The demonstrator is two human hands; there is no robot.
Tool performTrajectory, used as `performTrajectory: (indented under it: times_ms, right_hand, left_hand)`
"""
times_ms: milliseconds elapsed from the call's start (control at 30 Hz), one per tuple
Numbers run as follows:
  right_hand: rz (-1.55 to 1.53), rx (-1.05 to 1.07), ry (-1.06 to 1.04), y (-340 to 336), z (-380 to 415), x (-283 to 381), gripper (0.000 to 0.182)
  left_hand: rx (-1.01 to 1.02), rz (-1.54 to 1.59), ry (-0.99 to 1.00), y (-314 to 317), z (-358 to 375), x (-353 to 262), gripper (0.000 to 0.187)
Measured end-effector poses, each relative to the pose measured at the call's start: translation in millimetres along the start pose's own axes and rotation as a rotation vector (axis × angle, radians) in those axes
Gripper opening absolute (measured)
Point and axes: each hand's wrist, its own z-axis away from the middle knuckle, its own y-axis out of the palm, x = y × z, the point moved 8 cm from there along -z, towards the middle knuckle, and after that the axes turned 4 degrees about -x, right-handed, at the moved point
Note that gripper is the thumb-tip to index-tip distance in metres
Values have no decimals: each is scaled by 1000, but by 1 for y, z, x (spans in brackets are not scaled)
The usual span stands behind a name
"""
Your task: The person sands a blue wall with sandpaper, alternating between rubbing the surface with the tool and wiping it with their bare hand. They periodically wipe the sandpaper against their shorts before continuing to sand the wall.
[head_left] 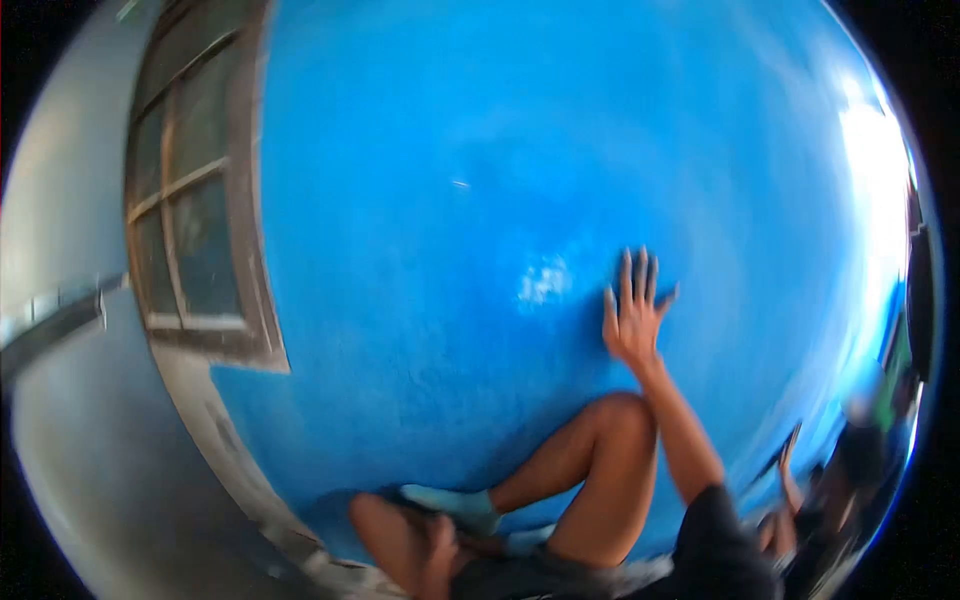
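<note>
A glossy blue wall (400,200) fills most of the head view. Against it lies my right hand (636,315), fingers spread and pointing up, with nothing in it that I can see. Left of that hand is a bright shiny patch (543,281) on the blue surface. My left hand (438,552) is low in the view, beside my bent leg (385,535); it is blurred and its fingers cannot be made out. My raised knee (622,415) is just below my right hand, close to the wall. A light blue sock (455,500) covers my foot.
A wooden-framed window (200,200) with several panes is set at the left. Beyond it is a grey wall (80,200) with a dark ledge (55,325). At the lower right, a blurred person in dark clothes has a hand (790,455) raised near the wall.
</note>
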Motion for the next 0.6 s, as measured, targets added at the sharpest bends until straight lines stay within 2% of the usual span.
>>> performTrajectory:
  times_ms: [33, 67, 133, 200, 267, 333, 400, 467, 533, 600]
  right_hand:
    - [-2, 2, -24, 3, 3, 5, 63]
    - [-5, -3, -143, 4, -10, 14, 63]
    - [131, 18, -67, 13, -38, 11, 62]
    - [88, 22, -113, 6, -88, 25, 62]
    - [58, 10, -97, 9, -125, 31, 62]
    - [-23, -20, 0, 8, -137, 35, 61]
    - [1, 21, -55, 14, -106, 49, 62]
    - [72, 49, -186, 9, -52, 77, 67]
    - [139, 273, -231, 15, 3, 92, 74]
    - [23, 342, -161, 13, 27, 100, 74]
  left_hand:
    - [-1, 40, -36, 4, 12, -7, 52]
    - [2, 69, -66, 11, 20, -14, 52]
    - [23, 81, -127, 25, 33, -27, 52]
    - [37, 83, -185, 26, 45, -46, 51]
    - [17, 328, -171, 23, 63, -68, 46]
    - [-24, 334, -140, 19, 77, -52, 46]
    - [-117, 356, -26, 15, 82, -52, 46]
    - [-216, 428, 123, 24, 67, -82, 47]
    - [-92, 425, 9, 50, 26, -39, 57]
    - [-15, 440, 8, 90, -7, 6, 69]
